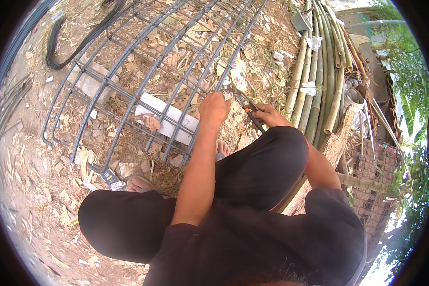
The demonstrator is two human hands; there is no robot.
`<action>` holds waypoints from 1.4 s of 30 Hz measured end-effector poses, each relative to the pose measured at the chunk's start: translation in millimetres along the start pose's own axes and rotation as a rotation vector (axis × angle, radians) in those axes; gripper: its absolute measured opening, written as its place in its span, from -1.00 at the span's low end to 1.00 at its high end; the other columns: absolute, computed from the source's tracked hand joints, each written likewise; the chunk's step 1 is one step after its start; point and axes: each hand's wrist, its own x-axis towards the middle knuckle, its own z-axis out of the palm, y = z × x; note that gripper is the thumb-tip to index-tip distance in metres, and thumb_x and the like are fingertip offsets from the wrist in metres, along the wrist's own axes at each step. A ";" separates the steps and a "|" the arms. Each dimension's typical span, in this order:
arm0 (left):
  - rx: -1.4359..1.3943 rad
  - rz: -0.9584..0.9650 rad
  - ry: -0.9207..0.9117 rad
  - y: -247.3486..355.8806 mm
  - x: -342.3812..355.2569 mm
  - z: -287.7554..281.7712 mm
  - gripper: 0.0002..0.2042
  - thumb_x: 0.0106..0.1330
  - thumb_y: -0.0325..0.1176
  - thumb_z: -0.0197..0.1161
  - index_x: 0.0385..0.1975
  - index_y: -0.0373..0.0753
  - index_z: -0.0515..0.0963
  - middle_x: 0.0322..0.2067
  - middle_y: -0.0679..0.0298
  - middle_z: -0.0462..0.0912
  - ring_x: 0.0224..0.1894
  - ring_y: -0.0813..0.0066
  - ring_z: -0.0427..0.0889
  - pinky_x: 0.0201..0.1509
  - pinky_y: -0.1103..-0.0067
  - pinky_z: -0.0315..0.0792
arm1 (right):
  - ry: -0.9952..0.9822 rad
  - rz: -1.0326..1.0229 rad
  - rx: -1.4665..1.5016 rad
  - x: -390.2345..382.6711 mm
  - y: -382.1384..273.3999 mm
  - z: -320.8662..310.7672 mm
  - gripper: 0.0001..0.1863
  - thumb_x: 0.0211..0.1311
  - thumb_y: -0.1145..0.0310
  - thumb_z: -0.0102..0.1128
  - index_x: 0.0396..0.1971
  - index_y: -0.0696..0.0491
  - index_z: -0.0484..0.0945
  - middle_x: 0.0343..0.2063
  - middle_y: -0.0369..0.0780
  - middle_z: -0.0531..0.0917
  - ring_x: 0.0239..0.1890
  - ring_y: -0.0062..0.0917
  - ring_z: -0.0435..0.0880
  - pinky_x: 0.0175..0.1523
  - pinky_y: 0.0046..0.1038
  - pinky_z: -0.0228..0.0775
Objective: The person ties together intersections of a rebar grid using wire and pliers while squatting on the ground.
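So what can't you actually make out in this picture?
All in the head view:
- Left hand: fingertips and anything pinched there, hidden by the hand itself.
- Pliers: whether the tips grip anything, too small against cluttered ground.
- Right hand: the wrist, hidden by the right knee.
- Steel bar cage: its far end, cut off by the top edge.

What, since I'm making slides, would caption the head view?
Beside a rebar cage, the right hand grips a pliers-like tool near the left hand; bamboo poles lie to the right.

Dark, orange-marked pincers (249, 111), slanted, their head beside the right edge of a grey steel-bar cage (150, 74)
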 end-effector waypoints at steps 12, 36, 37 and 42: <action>-0.198 -0.083 -0.074 -0.5 18.0 -14.0 -0.67 0.42 -0.20 0.28 -0.22 -0.43 0.71 -0.44 0.02 0.76 -0.51 0.32 0.70 -0.35 0.41 0.54 | 0.556 -0.028 -0.189 27.9 156.6 18.9 -0.58 0.31 0.36 0.22 0.12 0.22 0.59 -0.23 -0.05 0.75 -0.23 -0.29 0.73 -0.07 -0.25 0.52; 0.242 0.260 0.067 97.7 41.7 -91.2 -0.63 0.47 -0.10 0.20 -0.22 -0.37 0.68 -0.40 0.05 0.72 -0.33 0.31 0.69 -0.23 0.33 0.50 | 0.542 -0.660 0.139 70.1 -27.4 20.8 -0.70 0.38 0.48 0.10 0.02 0.22 0.66 -0.19 -0.22 0.75 -0.18 -0.62 0.64 -0.04 -0.49 0.47; 0.190 0.342 -0.006 103.3 44.6 -95.9 -0.59 0.44 -0.05 0.23 -0.15 -0.38 0.67 -0.37 0.01 0.73 -0.29 0.25 0.71 -0.18 0.32 0.52 | 0.545 -0.665 0.130 67.6 -38.9 14.8 -0.70 0.38 0.48 0.10 0.02 0.22 0.66 -0.19 -0.22 0.75 -0.18 -0.62 0.64 -0.04 -0.49 0.47; -0.008 0.452 -0.114 113.1 14.2 -125.2 -0.47 0.36 0.03 0.31 -0.04 -0.43 0.64 -0.32 -0.11 0.73 -0.21 0.12 0.74 -0.11 0.34 0.56 | 0.609 -0.800 0.202 42.8 -63.0 25.1 -0.72 0.41 0.50 0.07 -0.01 0.27 0.64 -0.16 -0.22 0.73 -0.11 -0.59 0.64 0.05 -0.50 0.46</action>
